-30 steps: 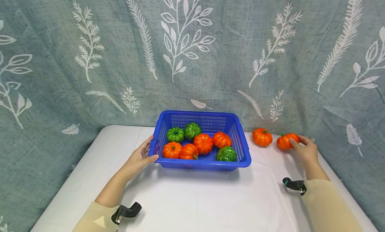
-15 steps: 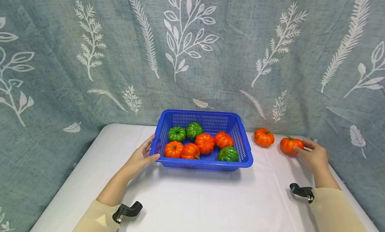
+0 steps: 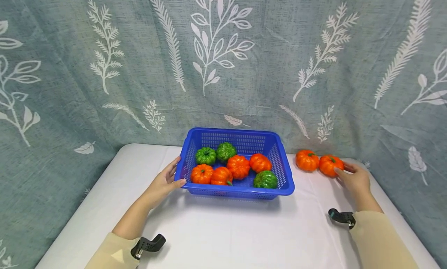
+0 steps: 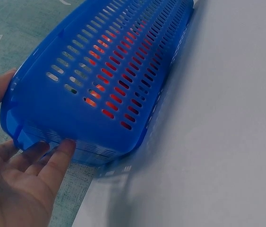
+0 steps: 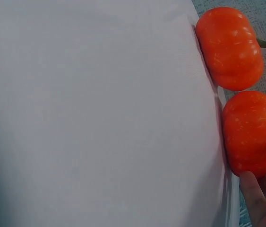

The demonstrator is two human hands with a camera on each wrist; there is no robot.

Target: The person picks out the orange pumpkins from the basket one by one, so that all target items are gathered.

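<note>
A blue perforated plastic basket (image 3: 237, 188) stands on the table near the fabric backdrop. In it lie three small green pumpkins (image 3: 265, 179) and several orange ones (image 3: 238, 167). My left hand (image 3: 161, 187) holds the basket's left end, thumb at the rim and fingers against the outer end wall in the left wrist view. At the right, two small orange pumpkins sit side by side on the table. My right hand (image 3: 355, 180) grips the nearer-right orange pumpkin (image 5: 251, 135) between thumb and fingers. The other orange pumpkin (image 3: 307, 160) sits just left of it, almost touching.
A white cloth covers the table (image 3: 223, 234). Behind it hangs a grey-green curtain (image 3: 265, 67) with white leaf prints, close to the basket and pumpkins. Each forearm carries a black wrist camera (image 3: 148, 245).
My right hand first shifted right with the orange pumpkin, turning its stem upward, then brought it left beside the other orange pumpkin. The left hand stays on the basket.
</note>
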